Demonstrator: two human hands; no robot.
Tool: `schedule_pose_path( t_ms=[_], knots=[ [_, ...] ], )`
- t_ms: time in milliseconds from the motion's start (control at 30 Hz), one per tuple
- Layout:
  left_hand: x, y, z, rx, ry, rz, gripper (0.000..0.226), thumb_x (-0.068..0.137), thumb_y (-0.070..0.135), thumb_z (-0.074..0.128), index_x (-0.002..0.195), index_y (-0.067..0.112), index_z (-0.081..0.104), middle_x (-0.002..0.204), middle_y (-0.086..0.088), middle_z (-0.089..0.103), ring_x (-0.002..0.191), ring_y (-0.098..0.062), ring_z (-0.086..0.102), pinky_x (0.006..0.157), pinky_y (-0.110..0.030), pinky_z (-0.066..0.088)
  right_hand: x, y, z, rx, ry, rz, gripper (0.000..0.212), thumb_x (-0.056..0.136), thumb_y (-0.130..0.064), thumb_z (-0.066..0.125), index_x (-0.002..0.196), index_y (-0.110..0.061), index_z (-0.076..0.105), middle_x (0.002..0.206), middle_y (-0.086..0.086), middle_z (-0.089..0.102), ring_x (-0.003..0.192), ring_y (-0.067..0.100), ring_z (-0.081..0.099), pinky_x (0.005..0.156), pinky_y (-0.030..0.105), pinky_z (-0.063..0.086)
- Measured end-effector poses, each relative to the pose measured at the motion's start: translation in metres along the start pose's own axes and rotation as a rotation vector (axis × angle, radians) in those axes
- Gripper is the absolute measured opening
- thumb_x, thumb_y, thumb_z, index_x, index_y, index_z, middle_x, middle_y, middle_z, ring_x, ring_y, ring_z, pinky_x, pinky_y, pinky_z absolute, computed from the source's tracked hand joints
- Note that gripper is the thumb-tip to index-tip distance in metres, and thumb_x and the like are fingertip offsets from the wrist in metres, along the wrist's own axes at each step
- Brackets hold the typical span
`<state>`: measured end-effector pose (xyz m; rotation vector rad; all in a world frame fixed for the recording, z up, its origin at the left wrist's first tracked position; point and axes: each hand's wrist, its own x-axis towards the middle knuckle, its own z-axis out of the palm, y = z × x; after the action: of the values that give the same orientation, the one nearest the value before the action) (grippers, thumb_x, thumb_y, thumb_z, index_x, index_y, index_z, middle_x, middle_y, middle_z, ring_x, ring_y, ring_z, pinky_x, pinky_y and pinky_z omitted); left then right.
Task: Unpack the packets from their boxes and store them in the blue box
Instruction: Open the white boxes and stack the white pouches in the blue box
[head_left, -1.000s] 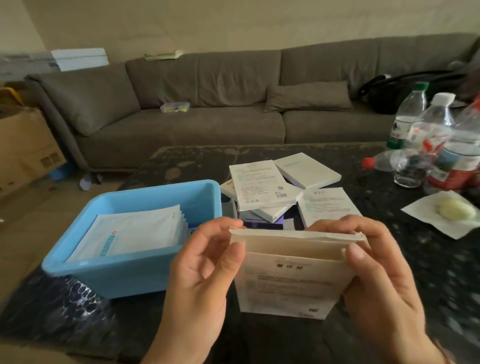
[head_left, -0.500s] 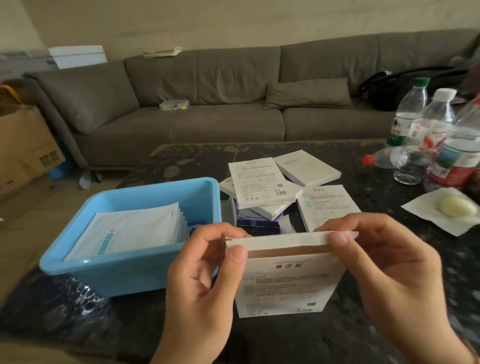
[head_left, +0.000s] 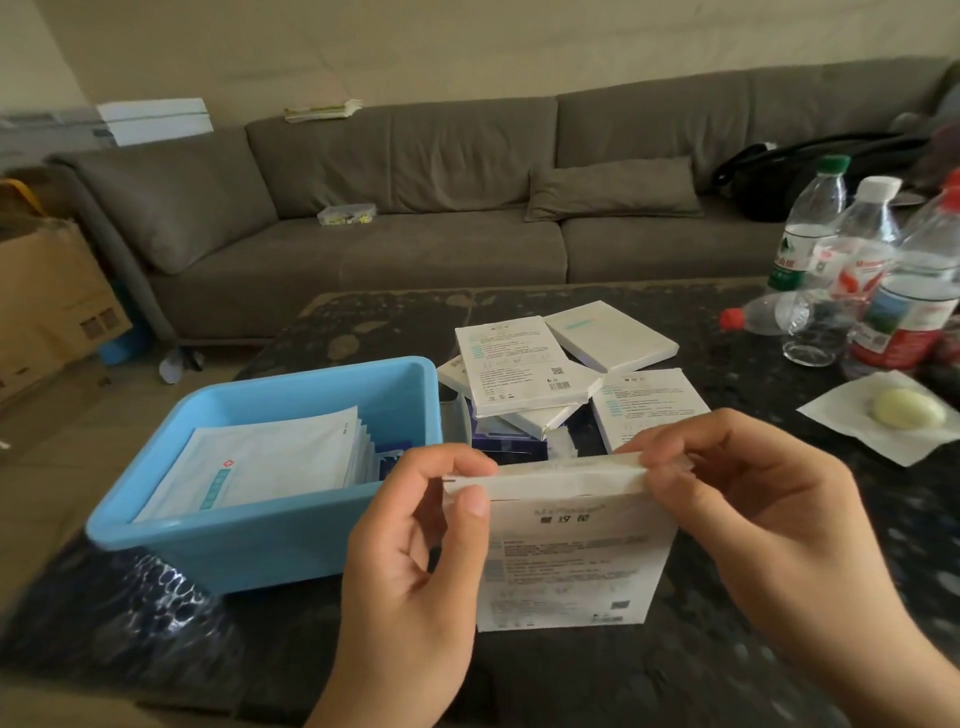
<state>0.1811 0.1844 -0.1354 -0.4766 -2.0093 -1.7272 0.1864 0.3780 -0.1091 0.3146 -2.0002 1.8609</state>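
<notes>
White box (head_left: 574, 561) upright; both hands' fingers (head_left: 470, 501) pinch top flap corners.

You have a light blue box (head_left: 270, 540), white cartons (head_left: 524, 364) with fine print, a black speckled table (head_left: 779, 597) and a grey-brown sofa (head_left: 415, 208).

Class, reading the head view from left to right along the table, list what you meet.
blue box → left hand → held white box → right hand → white napkin holding a pale lump
</notes>
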Motion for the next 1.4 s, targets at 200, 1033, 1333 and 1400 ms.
schedule_pose_path(
  t_ms=[200, 1033, 1333, 1400],
  knots=[
    [0.001, 0.000, 0.002, -0.007, -0.020, -0.002, 0.013, 0.088, 0.049, 0.050, 0.091, 0.039, 0.059, 0.097, 0.013, 0.067, 0.088, -0.008, 0.062, 0.067, -0.009, 0.045, -0.001, 0.001, -0.005, -0.050, -0.039, -0.030, 0.018, 0.083, -0.011, 0.071, 0.070, -0.023, 0.069, 0.086, 0.003, 0.074, 0.078, 0.012, 0.070, 0.063, 0.018, 0.053],
    [0.001, -0.002, 0.002, -0.043, -0.148, 0.097, 0.015, 0.090, 0.053, 0.056, 0.095, 0.038, 0.056, 0.108, 0.019, 0.067, 0.100, -0.006, 0.066, 0.067, -0.017, 0.056, 0.000, -0.003, 0.001, -0.372, -0.166, -0.409, 0.007, 0.082, -0.026, 0.071, 0.088, -0.025, 0.074, 0.099, -0.015, 0.072, 0.099, 0.008, 0.068, 0.081, 0.020, 0.051],
    [0.003, 0.004, 0.004, -0.145, -0.088, -0.074, 0.020, 0.082, 0.051, 0.066, 0.089, 0.033, 0.061, 0.104, 0.002, 0.069, 0.094, -0.018, 0.068, 0.068, -0.020, 0.055, 0.001, 0.010, 0.004, -0.650, -0.239, -0.801, 0.012, 0.083, -0.012, 0.069, 0.082, -0.018, 0.079, 0.107, 0.000, 0.070, 0.099, 0.030, 0.062, 0.075, 0.039, 0.051],
    [0.002, 0.005, 0.006, -0.193, -0.067, -0.120, 0.018, 0.077, 0.044, 0.067, 0.087, 0.030, 0.061, 0.102, 0.001, 0.070, 0.091, -0.018, 0.069, 0.066, -0.019, 0.054, 0.001, 0.015, 0.001, -0.701, -0.244, -0.843, 0.012, 0.081, -0.011, 0.069, 0.081, -0.018, 0.079, 0.112, 0.002, 0.069, 0.102, 0.032, 0.061, 0.076, 0.042, 0.050]
  ],
)
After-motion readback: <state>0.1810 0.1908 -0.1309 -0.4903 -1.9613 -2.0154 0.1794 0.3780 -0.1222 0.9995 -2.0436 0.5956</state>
